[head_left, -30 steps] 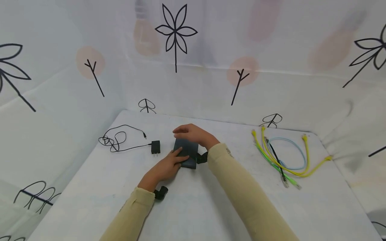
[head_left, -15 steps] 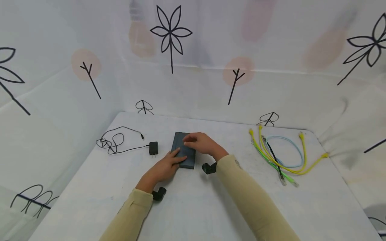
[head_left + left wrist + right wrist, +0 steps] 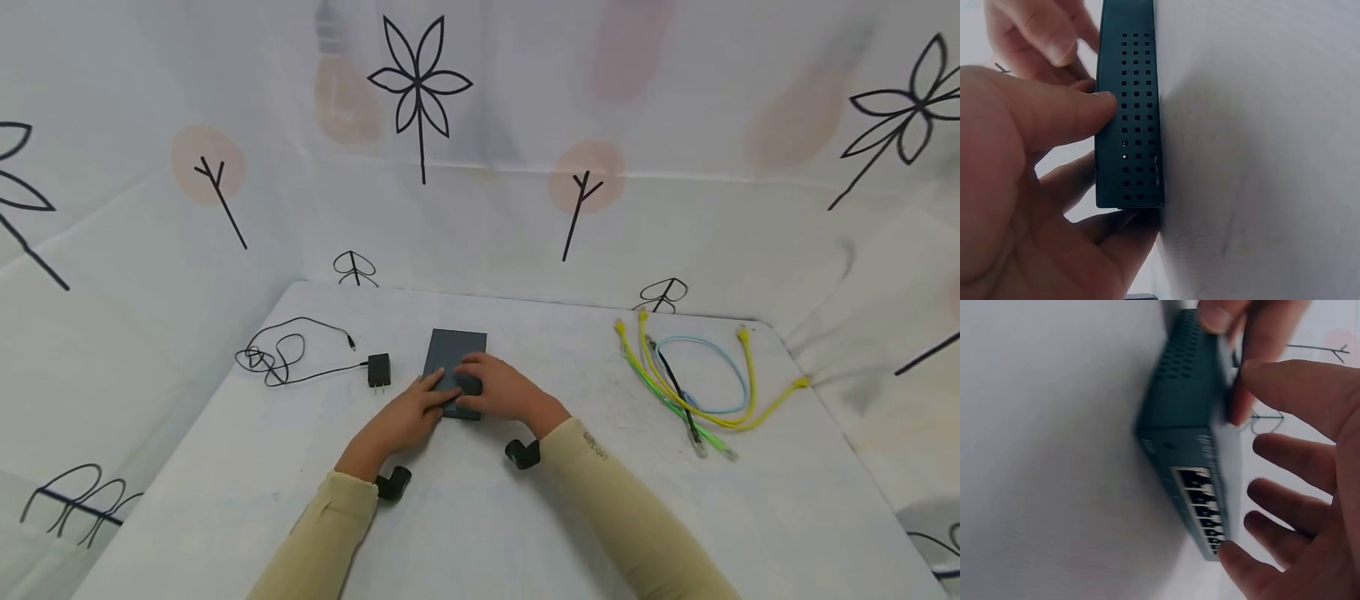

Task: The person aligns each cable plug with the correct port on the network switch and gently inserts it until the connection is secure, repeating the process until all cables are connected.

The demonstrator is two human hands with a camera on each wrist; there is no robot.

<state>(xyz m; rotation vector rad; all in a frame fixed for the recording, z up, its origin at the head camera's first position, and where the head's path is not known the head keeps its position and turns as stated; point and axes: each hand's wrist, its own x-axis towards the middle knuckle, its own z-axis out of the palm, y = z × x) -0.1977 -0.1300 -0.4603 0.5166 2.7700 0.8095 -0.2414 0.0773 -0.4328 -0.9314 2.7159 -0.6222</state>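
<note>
A dark blue-grey network switch (image 3: 459,342) lies flat on the white table in the head view. My left hand (image 3: 397,419) grips its near left corner. In the left wrist view the thumb touches the edge of the vented side (image 3: 1137,115) and other fingers bend round the end. My right hand (image 3: 510,392) hovers with bent, spread fingers at the switch's right side. A row of ports (image 3: 1200,506) shows in the right wrist view, with the right hand's fingertips close by; whether they touch the switch I cannot tell.
A black power adapter (image 3: 378,370) with its looped cord (image 3: 279,367) lies left of the switch. To the right rest several network cables: yellow (image 3: 752,392), light blue (image 3: 722,347), green (image 3: 678,407) and black (image 3: 674,379). A patterned white cloth (image 3: 480,225) stands behind the table.
The right hand has come down and toward me from above the switch's far part to its right side. The left hand stays at the near left corner. The view has shifted slightly.
</note>
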